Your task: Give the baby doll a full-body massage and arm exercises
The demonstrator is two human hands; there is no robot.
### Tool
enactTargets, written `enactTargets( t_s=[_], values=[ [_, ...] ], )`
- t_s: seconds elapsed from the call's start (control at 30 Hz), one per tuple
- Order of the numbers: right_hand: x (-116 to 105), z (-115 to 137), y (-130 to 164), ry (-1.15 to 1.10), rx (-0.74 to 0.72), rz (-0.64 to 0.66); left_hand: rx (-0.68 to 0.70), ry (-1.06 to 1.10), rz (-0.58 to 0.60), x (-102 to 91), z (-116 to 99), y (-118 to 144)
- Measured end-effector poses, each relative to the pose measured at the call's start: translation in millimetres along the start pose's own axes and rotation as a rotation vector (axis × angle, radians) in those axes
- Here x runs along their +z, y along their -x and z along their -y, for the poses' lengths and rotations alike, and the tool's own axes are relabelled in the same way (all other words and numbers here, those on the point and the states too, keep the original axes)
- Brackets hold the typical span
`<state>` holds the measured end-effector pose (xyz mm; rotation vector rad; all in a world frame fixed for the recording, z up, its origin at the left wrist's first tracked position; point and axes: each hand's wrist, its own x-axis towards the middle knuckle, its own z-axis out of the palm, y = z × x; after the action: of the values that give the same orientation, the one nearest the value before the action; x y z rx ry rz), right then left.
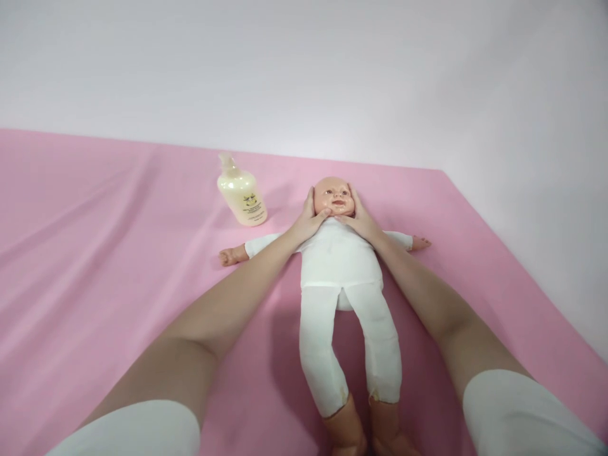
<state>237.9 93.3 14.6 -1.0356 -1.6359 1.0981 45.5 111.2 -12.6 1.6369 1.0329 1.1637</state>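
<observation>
A baby doll (pixel 339 266) in a white suit lies on its back on the pink sheet (pixel 95 253), arms spread, feet toward me. Its head (pixel 333 194) points away from me and looks shiny. My left hand (pixel 310 218) cups the left side of the head, thumb at the chin. My right hand (pixel 360 216) cups the right side, thumb also under the chin. Both hands lie flat against the cheeks and hold nothing else.
A cream pump bottle (pixel 241 192) of lotion stands upright on the sheet, left of the doll's head and close to my left hand. The sheet's right edge runs diagonally past the doll's arm. A plain white wall lies behind.
</observation>
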Motion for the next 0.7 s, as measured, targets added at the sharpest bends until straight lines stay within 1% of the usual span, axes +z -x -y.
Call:
enactTargets(
  t_s=[0.27,0.47,0.57,0.7],
  values=[
    [0,-6,-2,-0.052,-0.014,0.023,-0.036,0.010,-0.039,1.9,-7,2],
    [1,-1,1,-0.030,-0.002,0.014,-0.066,0.035,-0.064,2.6,-13,4],
    [0,0,2,-0.015,0.007,0.014,-0.070,0.030,-0.055,2.2,-16,5],
    [-1,-3,1,-0.018,-0.015,0.010,-0.082,0.014,-0.066,2.1,-12,2]
  ],
)
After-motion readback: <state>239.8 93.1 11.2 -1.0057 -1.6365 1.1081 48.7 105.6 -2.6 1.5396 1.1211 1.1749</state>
